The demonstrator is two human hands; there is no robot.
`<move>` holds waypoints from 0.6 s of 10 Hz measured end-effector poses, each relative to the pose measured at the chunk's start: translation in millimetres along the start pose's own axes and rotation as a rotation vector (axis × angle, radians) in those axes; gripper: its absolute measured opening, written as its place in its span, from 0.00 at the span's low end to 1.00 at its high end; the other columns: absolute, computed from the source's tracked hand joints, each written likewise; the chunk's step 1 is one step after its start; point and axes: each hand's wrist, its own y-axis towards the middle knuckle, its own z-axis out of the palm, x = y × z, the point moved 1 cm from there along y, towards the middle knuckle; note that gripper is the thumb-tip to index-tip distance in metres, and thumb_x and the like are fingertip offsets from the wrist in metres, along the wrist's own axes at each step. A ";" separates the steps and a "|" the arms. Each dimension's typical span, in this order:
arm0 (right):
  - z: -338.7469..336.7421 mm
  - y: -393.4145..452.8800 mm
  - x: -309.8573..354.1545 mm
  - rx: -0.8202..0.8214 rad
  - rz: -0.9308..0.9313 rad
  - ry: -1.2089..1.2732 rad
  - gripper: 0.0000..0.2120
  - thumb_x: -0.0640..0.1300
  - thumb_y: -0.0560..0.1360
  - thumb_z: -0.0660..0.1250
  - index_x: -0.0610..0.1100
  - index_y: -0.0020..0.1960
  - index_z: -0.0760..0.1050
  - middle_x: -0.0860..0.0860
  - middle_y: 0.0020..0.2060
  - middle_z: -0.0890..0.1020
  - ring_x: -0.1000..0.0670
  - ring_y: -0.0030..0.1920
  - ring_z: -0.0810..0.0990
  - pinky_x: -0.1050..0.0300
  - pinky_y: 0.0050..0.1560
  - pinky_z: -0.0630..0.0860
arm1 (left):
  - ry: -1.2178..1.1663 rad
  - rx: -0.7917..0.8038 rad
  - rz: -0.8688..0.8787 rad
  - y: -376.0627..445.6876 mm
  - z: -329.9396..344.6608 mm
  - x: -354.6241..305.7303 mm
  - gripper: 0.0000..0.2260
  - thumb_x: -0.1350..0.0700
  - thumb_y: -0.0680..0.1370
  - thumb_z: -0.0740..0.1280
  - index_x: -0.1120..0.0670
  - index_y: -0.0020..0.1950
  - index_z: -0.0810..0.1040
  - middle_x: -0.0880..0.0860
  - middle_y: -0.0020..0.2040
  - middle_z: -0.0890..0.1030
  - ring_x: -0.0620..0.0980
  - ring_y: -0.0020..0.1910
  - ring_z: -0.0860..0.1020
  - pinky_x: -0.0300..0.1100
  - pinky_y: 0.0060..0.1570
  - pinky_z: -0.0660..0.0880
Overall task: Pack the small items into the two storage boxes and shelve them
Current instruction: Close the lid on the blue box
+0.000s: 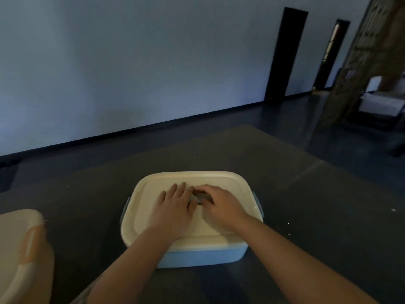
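A blue storage box (198, 258) with a cream lid (143, 207) stands closed in the middle of the dark table. My left hand (173, 208) lies flat on the lid, fingers straight and pressing down. My right hand (221, 207) is beside it on the lid, its fingers curled round a small dark handle (199, 197) at the lid's centre; most of that handle is hidden by the fingers. A second box (20, 249), with a cream lid and a peach base, sits closed at the lower left edge. No loose small items show.
The dark table (295, 194) stretches to the right and behind the box, with a few white specks near its right side. Beyond it are a dark floor, a pale wall, two dark doorways (285, 55) and white furniture (381, 104) at far right.
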 end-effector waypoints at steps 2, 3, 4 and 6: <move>-17.2 -19.0 -21.2 -0.262 0.231 -0.202 0.19 0.50 0.76 0.65 0.51 0.67 0.69 0.53 0.66 0.71 0.51 0.69 0.67 0.55 0.70 0.64 | 0.076 0.074 0.016 17.1 11.5 -9.5 0.27 0.37 0.78 0.39 0.40 0.77 0.42 0.45 0.78 0.44 0.49 0.77 0.43 0.56 0.73 0.43; -25.8 -34.9 -41.1 -0.353 0.470 -0.315 0.41 0.68 0.69 0.65 0.51 0.74 0.56 0.50 0.74 0.61 0.47 0.76 0.55 0.46 0.75 0.53 | 0.065 0.086 0.005 16.4 11.2 -8.6 0.28 0.36 0.77 0.38 0.40 0.76 0.42 0.45 0.78 0.43 0.48 0.77 0.42 0.58 0.73 0.42; -34.0 -47.3 -56.8 -0.334 0.847 0.294 0.55 0.68 0.61 0.73 0.49 0.77 0.51 0.46 0.73 0.64 0.42 0.72 0.64 0.42 0.68 0.65 | 0.062 0.083 0.001 17.0 8.9 -11.3 0.27 0.36 0.78 0.39 0.40 0.77 0.42 0.45 0.78 0.43 0.48 0.77 0.42 0.58 0.73 0.42; -28.3 -49.2 -63.2 -0.384 0.855 0.548 0.32 0.62 0.59 0.77 0.47 0.57 0.76 0.52 0.46 0.80 0.52 0.45 0.79 0.55 0.41 0.75 | 0.063 0.069 -0.009 15.5 8.2 -13.3 0.27 0.37 0.78 0.39 0.41 0.77 0.43 0.45 0.78 0.44 0.48 0.77 0.43 0.57 0.74 0.43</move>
